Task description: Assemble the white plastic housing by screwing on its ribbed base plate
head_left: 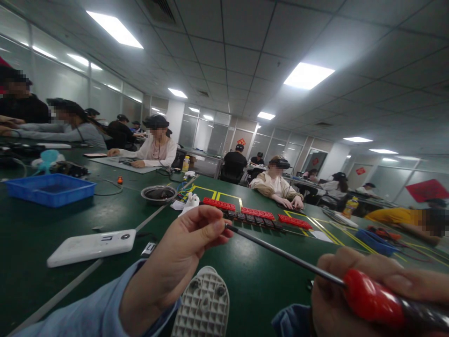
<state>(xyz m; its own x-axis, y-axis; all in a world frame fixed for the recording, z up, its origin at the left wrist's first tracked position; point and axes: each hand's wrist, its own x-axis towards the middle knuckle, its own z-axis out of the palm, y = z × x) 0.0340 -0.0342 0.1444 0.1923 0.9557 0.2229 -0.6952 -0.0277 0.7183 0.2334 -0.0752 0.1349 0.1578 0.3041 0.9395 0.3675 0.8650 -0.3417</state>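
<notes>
A screwdriver [280, 249] with a long steel shaft and a red and black handle is gripped in my right hand [351, 285]. Its shaft points left and slightly up, above the table. My left hand [189, 238] pinches thumb and fingers together right at the screwdriver's tip; whatever small thing sits between them is too small to make out. Below my hands lies an off-white plastic piece [201, 304] with a ribbed grid and rounded end, partly cut off by the frame's lower edge. On the left rests a white oblong device [93, 248] with a label.
The green table [259, 276] carries a blue tray [51, 189], a metal bowl [158, 194] and a white figurine [191, 201]. Red plastic strips [257, 213] and dark blocks [245, 218] lie farther off. Another blue tray [375, 241] stands right. Several people sit around.
</notes>
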